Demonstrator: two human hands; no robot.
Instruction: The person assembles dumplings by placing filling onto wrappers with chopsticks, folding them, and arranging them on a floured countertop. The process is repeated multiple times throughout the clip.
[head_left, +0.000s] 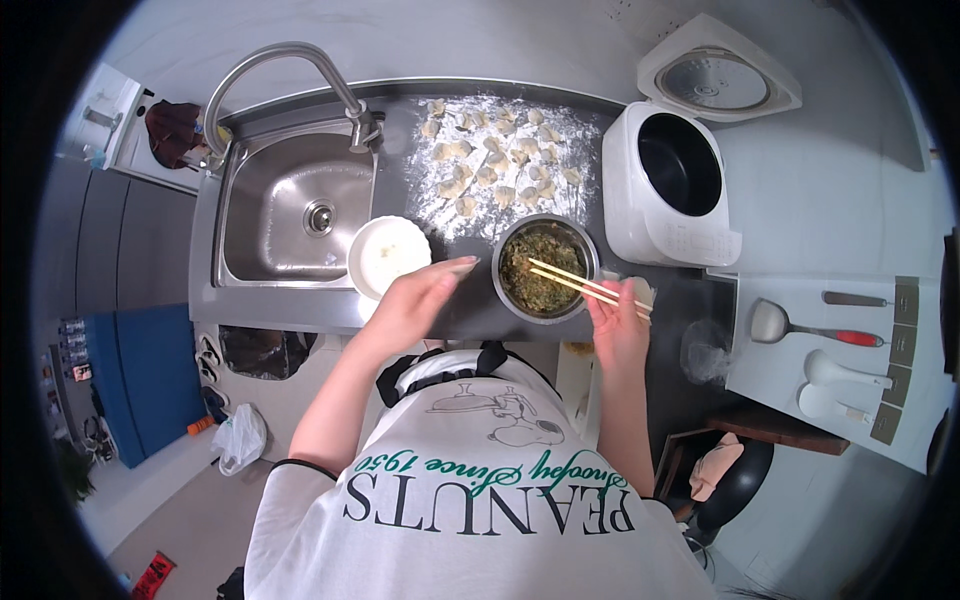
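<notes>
My right hand (621, 319) grips a pair of light chopsticks (574, 281), their tips down in a green-brown minced filling (536, 296). The filling sits in a round metal bowl (501, 296) near the counter's front edge. Partly behind my right hand lie thin pale rounds that look like dough wrappers (643, 291). My left hand (420, 300) is held palm inward between the two bowls, with a thin pale piece, apparently a dough wrapper (466, 265), along its fingers. Just beyond my left wrist stands a white bowl (379, 251) with whitish contents.
Several folded dumplings (496, 160) lie on the floured dark counter (465, 259) behind the metal bowl. A steel sink (262, 202) with an arched faucet (289, 49) is left. On the right are a lid-up rice cooker (630, 187), a clear plastic bag (705, 352) and hanging utensils (814, 334).
</notes>
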